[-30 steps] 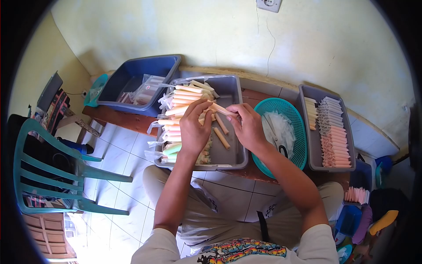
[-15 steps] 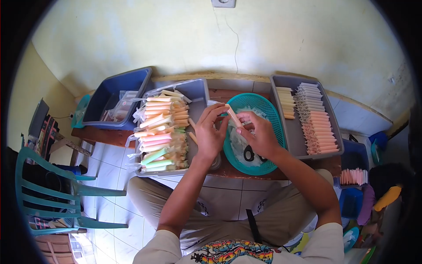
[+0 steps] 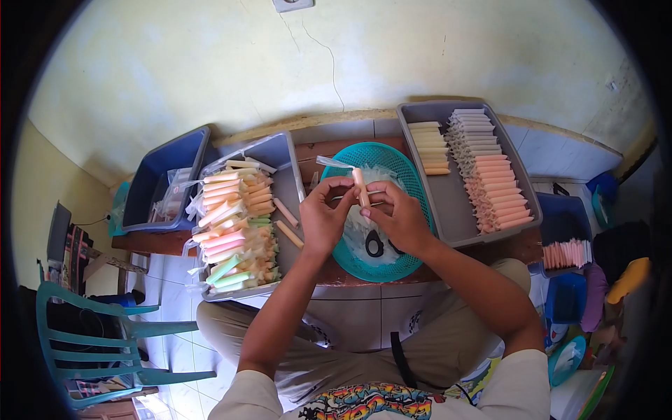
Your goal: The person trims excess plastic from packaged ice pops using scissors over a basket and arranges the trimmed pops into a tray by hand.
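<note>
Peach tube point(image 3: 360, 187) sits between both hands, above the teal basket, a bit tilted, clear plastic tail point(image 3: 334, 162) sticking out from its top end toward the left. Going left to right from there.

Far left: blue bin point(image 3: 145, 180), plastic packets point(image 3: 173, 197) inside. Next, left grey tray point(image 3: 283, 180): big heap of tubes point(image 3: 227, 225), tails mostly pointing left; two loose tubes point(image 3: 289, 234) lie apart on its bare right side.

Left hand point(image 3: 323, 215): thumb and fingertips pinched on the tube's upper part, just below the tail. Best grip here is probably light, as the tube looks thin-skinned; fingers off the tail so it hangs free and easy to handle.

Teal basket point(image 3: 418, 185) under the hands: plastic scraps point(image 3: 358, 245), scissors point(image 3: 374, 245) with black handles toward the person. Working over the basket seems sensible, any scrap would land there; knuckles should clear the scissors, blades hard to make out.

Right hand point(image 3: 404, 218): thumb and fingers close round the lower part, steadying it. Even pressure, no squeezing or bending, I'd judge.

Right grey tray point(image 3: 448, 204): neat rows of tubes point(image 3: 498, 187). Far right: small blue bin point(image 3: 560, 217), pinkish sticks inside.
</note>
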Demonstrator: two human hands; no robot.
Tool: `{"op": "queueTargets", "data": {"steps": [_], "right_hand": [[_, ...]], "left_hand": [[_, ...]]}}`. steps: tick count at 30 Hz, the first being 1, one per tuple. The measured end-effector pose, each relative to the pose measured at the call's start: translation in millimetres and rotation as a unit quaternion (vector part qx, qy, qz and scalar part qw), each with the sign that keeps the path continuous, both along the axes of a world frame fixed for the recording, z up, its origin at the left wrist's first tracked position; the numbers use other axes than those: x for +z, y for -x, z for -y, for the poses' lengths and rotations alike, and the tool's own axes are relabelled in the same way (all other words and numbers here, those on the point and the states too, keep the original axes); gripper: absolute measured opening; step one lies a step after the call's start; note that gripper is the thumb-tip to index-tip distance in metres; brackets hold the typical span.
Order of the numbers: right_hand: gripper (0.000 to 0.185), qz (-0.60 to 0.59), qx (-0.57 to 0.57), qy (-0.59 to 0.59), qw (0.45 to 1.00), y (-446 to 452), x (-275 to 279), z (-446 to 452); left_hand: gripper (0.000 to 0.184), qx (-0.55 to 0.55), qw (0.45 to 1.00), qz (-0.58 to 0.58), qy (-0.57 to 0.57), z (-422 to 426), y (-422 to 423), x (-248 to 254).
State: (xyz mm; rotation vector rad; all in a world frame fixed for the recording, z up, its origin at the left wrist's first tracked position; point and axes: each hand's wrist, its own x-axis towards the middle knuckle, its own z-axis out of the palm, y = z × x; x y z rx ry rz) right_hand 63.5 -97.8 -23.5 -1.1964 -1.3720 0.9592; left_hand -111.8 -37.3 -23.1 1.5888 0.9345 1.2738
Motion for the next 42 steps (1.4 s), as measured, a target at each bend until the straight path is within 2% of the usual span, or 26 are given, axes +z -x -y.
{"op": "queueTargets", "data": {"steps": [4, 14, 16, 18, 21, 27, 31, 33, 37, 39, 42], "right_hand": [[0.04, -0.021, 0.005, 0.039, 0.999, 2.3, -3.4, -0.9], [0.031, 0.042, 0.006, 0.055, 0.998, -1.4, -6.2, -2.5], [0.03, 0.059, 0.008, 0.056, 0.997, -6.5, -2.1, -5.8], [0.029, 0.095, -0.046, 0.007, 0.994, -11.2, 1.5, -8.4], [0.028, 0.088, -0.079, -0.028, 0.993, -16.7, 3.7, -13.7], [0.024, 0.153, -0.097, -0.099, 0.978, -17.4, 16.2, -13.8], [0.025, 0.179, -0.091, -0.095, 0.975, -20.1, 18.9, -13.8], [0.028, 0.098, -0.099, -0.045, 0.989, -19.2, 14.5, -15.5], [0.03, 0.067, -0.096, 0.004, 0.993, -24.2, 7.2, -20.2], [0.03, -0.031, -0.095, 0.024, 0.995, -25.2, 4.4, -21.7], [0.03, -0.056, -0.091, 0.038, 0.994, -30.0, 1.9, -23.5]], "left_hand": [[0.026, -0.035, 0.997, 0.003, 0.075, 0.1, 1.5, -1.5], [0.031, -0.031, 0.995, -0.058, 0.071, 5.1, 5.9, -4.2], [0.031, -0.024, 0.993, -0.103, 0.06, 8.1, 5.1, 1.2], [0.03, -0.019, 0.993, -0.11, 0.039, 9.2, 3.6, -1.2], [0.028, -0.01, 0.993, -0.117, -0.006, 10.3, 0.9, -5.6], [0.027, -0.026, 0.987, -0.146, -0.057, 12.8, -0.8, -4.0], [0.029, -0.014, 0.981, -0.168, -0.097, 14.0, -1.7, -4.6], [0.03, -0.009, 0.981, -0.164, -0.107, 15.7, -2.5, -4.2], [0.031, 0.005, 0.969, -0.175, -0.172, 16.5, -0.6, 0.2], [0.032, 0.004, 0.964, -0.189, -0.185, 16.8, 2.2, 2.3], [0.033, 0.0, 0.956, -0.21, -0.207, 18.0, 6.9, 7.9]]}}
